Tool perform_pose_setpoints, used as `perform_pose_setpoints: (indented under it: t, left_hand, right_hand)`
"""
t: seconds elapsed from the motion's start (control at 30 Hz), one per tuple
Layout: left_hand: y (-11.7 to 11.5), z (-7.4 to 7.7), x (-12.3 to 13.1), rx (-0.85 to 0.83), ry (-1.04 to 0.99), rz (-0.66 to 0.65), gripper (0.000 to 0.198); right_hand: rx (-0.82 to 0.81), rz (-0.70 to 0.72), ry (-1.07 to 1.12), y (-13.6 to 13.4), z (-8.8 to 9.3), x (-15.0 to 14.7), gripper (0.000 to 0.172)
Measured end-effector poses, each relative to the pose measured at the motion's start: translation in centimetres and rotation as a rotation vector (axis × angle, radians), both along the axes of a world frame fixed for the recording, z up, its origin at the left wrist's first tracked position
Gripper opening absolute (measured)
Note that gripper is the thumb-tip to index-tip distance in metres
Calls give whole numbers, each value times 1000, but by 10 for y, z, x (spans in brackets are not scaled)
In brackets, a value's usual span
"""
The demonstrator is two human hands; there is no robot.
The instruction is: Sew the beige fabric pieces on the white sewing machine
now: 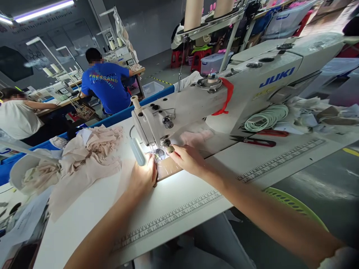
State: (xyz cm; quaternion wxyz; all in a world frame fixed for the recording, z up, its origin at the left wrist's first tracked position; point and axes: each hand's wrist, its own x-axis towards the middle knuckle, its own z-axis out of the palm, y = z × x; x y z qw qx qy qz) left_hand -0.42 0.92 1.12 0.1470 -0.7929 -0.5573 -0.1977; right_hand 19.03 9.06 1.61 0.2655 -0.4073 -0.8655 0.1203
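Both hands at the needle of a white sewing machine.
Left hand and right hand press flat on thin beige fabric under the needle; soft crumpled cloth lies left, on the smooth table.

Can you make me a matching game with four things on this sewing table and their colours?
Things:
1. ribbon tied on the sewing machine
2. coiled cord
3. fabric pile
4. basket rim beside the table

Colours:
A. pale green
B. beige pink
C. red
D. yellow green

Pairs: 1-C, 2-A, 3-B, 4-D
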Motion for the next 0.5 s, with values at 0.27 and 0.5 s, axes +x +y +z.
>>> perform_pose_setpoints:
  t: [0.27, 0.5]
  left_hand:
    - [-5, 28, -32, -327, -276, 436, 27]
    - [-43, 57, -33, -547, -805, 203, 35]
  right_hand:
    - [-53, 172, -56, -27, 8, -16, 18]
    - [-143, 85, -174, -50, 19, -57, 38]
